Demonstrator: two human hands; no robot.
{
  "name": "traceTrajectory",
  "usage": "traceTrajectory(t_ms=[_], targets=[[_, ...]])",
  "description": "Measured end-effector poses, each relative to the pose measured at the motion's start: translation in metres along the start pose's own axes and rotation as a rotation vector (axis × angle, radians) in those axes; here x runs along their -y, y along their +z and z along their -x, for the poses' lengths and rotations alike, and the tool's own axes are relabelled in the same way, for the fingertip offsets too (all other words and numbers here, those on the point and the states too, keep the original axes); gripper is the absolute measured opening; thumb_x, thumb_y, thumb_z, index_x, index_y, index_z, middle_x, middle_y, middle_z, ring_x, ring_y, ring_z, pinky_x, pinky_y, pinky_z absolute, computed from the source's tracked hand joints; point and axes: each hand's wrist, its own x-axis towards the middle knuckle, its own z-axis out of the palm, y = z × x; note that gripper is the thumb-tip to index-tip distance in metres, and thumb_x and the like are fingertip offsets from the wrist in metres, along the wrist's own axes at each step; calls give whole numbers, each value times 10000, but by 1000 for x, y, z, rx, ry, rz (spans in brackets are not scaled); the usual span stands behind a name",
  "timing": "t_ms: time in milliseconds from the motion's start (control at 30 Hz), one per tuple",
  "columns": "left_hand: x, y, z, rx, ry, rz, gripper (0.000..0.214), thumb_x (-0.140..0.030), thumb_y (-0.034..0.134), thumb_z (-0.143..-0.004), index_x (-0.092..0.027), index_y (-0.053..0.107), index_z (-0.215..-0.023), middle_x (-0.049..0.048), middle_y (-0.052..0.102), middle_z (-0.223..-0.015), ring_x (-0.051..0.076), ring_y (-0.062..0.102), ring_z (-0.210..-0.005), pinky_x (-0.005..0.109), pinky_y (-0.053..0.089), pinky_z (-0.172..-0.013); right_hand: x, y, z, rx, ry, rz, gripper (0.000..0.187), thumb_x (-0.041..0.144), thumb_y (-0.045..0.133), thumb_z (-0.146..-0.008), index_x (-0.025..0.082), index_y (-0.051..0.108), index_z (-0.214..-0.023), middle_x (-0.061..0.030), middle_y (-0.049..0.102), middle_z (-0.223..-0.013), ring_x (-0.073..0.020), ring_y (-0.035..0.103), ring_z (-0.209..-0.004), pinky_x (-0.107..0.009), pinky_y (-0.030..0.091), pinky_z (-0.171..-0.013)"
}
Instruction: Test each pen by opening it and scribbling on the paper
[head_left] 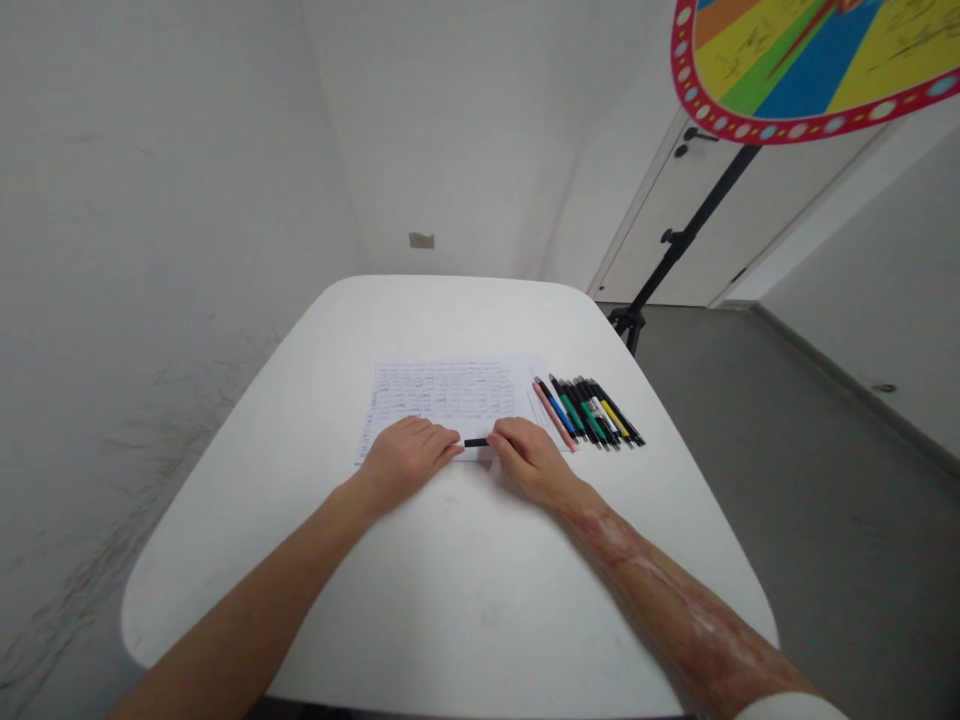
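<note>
A black pen (475, 442) lies level between my two hands, over the near edge of a sheet of paper (450, 385) covered in rows of handwriting. My left hand (411, 455) has its fingers closed at the pen's left end. At the right end, my right hand (527, 462) pinches the pen between thumb and curled fingers. Only a short dark stretch shows; the ends are hidden by my fingers. Just right of my right hand is a row of several pens (592, 412), mostly black, with green, blue, white and yellow parts. A pink pen (555, 417) is leftmost in it.
The white table (480, 590) has rounded corners and stands near the wall (187, 200). Beyond its right side, a colourful prize wheel (795, 130) is mounted on a black stand (694, 225). A door (675, 255) is behind the stand.
</note>
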Motion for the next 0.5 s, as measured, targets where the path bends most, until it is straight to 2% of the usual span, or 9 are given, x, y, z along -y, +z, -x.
traceTrajectory(t_ms=[300, 500], targets=[[1, 1, 0, -85, -3, -11, 244, -334, 561, -1171, -196, 740, -1080, 42, 826, -953, 195, 758, -858, 361, 564, -816, -2, 2, 0, -44, 1, -19, 466, 442, 447, -1157, 254, 427, -731, -10, 555, -693, -200, 506, -692, -364, 375, -683], [10, 5, 6, -134, -115, 28, 300, -413, 569, -1163, -189, 769, -1169, 70, 835, -968, 202, 781, -862, 348, 603, -822, -11, -1, -1, -238, 112, -81, 484, 391, 418, -1168, 260, 437, -702, -10, 550, -660, -208, 533, -672, -383, 417, -677]])
